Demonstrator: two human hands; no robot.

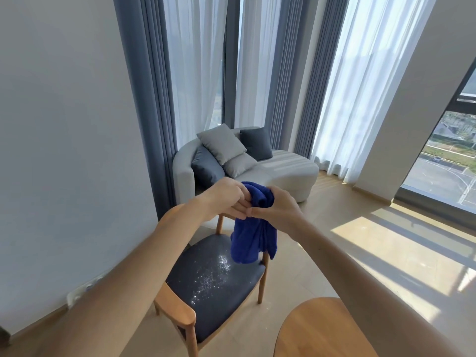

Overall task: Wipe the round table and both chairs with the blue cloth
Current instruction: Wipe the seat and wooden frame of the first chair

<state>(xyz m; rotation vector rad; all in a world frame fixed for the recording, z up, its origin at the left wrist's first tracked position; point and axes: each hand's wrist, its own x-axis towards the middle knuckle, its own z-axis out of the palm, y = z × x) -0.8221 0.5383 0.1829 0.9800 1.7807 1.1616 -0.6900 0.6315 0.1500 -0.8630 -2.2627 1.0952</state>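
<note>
A: What is cut off or hard to read here?

B: The round table (pixel 322 328) shows only as a wooden arc at the bottom edge, its right side covered by the right forearm. One chair (pixel 211 279) is visible, its backrest partly behind the left forearm and its far legs behind the cloth. Pale glittering specks lie on the dark seat; what they are cannot be told.

A: Where is the blue cloth, and how does it hang?

B: The blue cloth (pixel 253 228) is held in the air over the chair's far edge, long axis vertical, bunched at the top, its loose end hanging down toward the seat.

A: And the grip?

B: The left hand (pixel 224 199) and right hand (pixel 278 210) meet fingertip to fingertip, fingers of both curled round the bunched top.

A: Room to move?

B: Open floor lies right of the chair; a wall stands near on its left, a sofa (pixel 257 171) beyond.
</note>
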